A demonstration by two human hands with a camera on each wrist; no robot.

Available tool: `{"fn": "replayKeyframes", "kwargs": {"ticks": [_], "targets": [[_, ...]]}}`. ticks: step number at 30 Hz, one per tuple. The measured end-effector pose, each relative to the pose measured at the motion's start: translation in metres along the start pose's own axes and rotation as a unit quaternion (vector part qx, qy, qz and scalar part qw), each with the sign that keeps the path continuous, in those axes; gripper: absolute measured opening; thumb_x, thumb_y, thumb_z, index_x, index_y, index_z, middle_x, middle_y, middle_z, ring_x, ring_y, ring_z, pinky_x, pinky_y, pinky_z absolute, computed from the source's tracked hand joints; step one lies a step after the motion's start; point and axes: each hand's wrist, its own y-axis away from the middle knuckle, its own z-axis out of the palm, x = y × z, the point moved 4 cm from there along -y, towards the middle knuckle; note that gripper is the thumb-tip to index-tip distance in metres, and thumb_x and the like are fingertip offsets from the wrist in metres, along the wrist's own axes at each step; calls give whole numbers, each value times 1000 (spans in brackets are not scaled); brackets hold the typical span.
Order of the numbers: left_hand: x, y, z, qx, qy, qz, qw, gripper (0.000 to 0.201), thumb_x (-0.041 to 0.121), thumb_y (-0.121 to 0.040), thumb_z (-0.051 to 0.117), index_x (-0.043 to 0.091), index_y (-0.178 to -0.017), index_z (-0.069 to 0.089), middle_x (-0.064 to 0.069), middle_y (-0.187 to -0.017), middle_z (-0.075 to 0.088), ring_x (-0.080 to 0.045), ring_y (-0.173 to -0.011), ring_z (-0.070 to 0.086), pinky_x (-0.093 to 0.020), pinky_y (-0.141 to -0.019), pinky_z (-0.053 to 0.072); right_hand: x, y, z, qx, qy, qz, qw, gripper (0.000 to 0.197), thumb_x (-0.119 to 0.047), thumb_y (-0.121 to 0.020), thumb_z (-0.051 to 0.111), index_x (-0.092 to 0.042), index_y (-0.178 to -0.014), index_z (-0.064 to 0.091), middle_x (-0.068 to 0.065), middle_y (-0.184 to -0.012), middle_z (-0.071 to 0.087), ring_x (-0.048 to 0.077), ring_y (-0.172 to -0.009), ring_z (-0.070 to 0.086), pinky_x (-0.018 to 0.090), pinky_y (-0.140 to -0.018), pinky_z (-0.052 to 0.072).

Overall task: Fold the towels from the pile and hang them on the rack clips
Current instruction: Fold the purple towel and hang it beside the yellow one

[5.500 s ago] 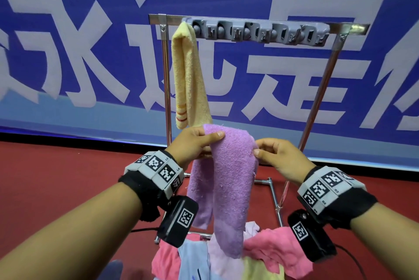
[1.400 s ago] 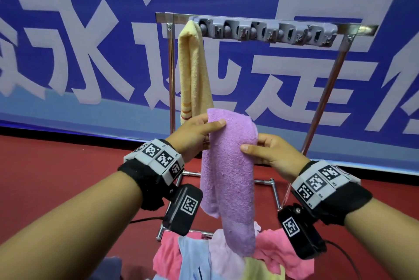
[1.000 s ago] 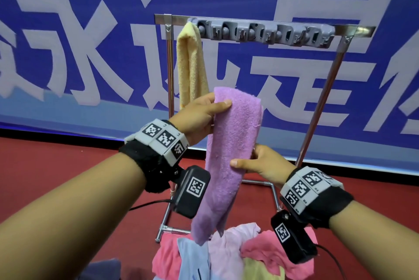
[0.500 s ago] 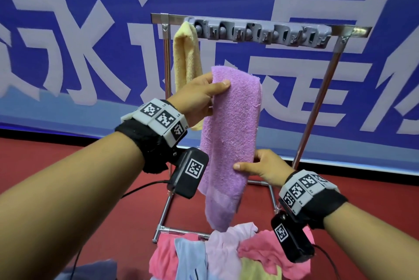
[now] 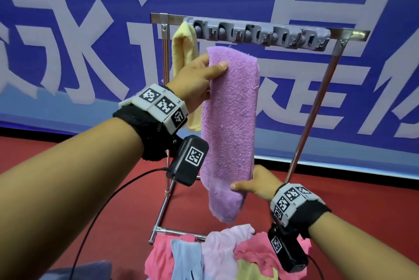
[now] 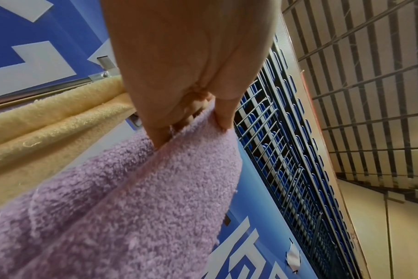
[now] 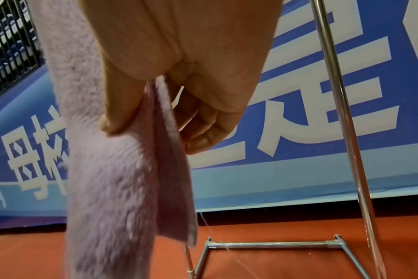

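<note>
Floor: red carpet (image 5: 113, 223); blue banner (image 5: 68, 30) behind.
Pile: mixed towels (image 5: 222, 254), nearest, low.
Right hand (image 5: 256, 183): thumb and fingers pinch purple towel (image 5: 229, 120) near its lower end.
Left hand (image 5: 195, 82): pinches the towel's folded top, just below the clips (image 5: 260, 34).
Rack (image 5: 315, 107): yellow towel (image 5: 183, 52) hangs at left end, partly behind left hand.
</note>
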Motion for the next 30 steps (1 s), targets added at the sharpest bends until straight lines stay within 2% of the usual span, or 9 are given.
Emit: {"fn": "replayKeyframes", "kwargs": {"ticks": [5,8,13,16,19,20,23,26,30], "targets": [[11,-5,-2,9,9,26,1000,33,13,-99,45,10,-131,50,1,-102,63,-9,-86,62,-23,-66,52,25,-5,7,13,62,25,998,30,-13,-68,82,-5,-95,70,7,-93,74,23,-88,69,39,-88,53],[17,-7,-3,10,15,33,999,31,11,-99,44,9,-130,50,1,-101,64,-9,-85,63,-22,-66,53,37,-7,10,14,77,42,996,30,-19,-67,82,-4,-91,69,8,-88,74,22,-82,70,40,-83,54],[12,-7,-2,11,17,26,999,31,11,-99,44,9,-129,50,1,-101,64,-9,-86,64,-23,-68,53,39,-7,11,0,140,57,989,32,-28,-67,82,-6,-87,70,7,-86,73,23,-83,70,35,-81,54],[4,-6,-1,6,10,17,1000,30,13,-99,44,11,-128,51,2,-100,64,-8,-84,63,-23,-66,52,17,-2,6,-21,47,16,999,23,-13,-72,80,-8,-93,71,3,-94,73,16,-88,68,34,-91,51],[-4,-4,1,0,-7,6,1000,29,15,-99,45,13,-126,53,4,-99,64,-8,-86,62,-24,-70,50,-29,4,-8,-32,-77,-30,996,23,2,-79,69,-13,-96,66,-6,-91,70,1,-81,66,19,-82,50],[-7,-3,1,-2,-8,3,1000,28,15,-99,45,12,-126,53,3,-98,64,-8,-85,62,-24,-70,50,-45,5,-13,-30,-108,-37,993,23,1,-82,66,-16,-97,64,-9,-90,70,-1,-80,65,17,-80,51],[-16,-2,3,-11,-10,-7,1000,25,15,-98,45,12,-121,55,2,-97,65,-11,-87,61,-27,-75,51,-87,2,-34,13,-164,-63,984,15,-9,-86,62,-19,-97,61,-5,-95,67,7,-85,64,28,-85,52],[-26,1,4,-26,-17,-19,999,22,15,-98,46,13,-117,56,-1,-99,64,-15,-92,61,-33,-82,49,-121,0,-52,60,-194,-99,974,9,-18,-88,61,-16,-97,63,-2,-93,69,8,-80,66,22,-71,56],[-37,6,5,-34,-12,-33,999,18,14,-98,46,13,-113,57,-1,-95,65,-13,-84,63,-23,-68,51,-144,-1,-60,75,-217,-119,966,12,-24,-89,60,-15,-96,65,-2,-86,69,5,-70,67,17,-62,54]]}}
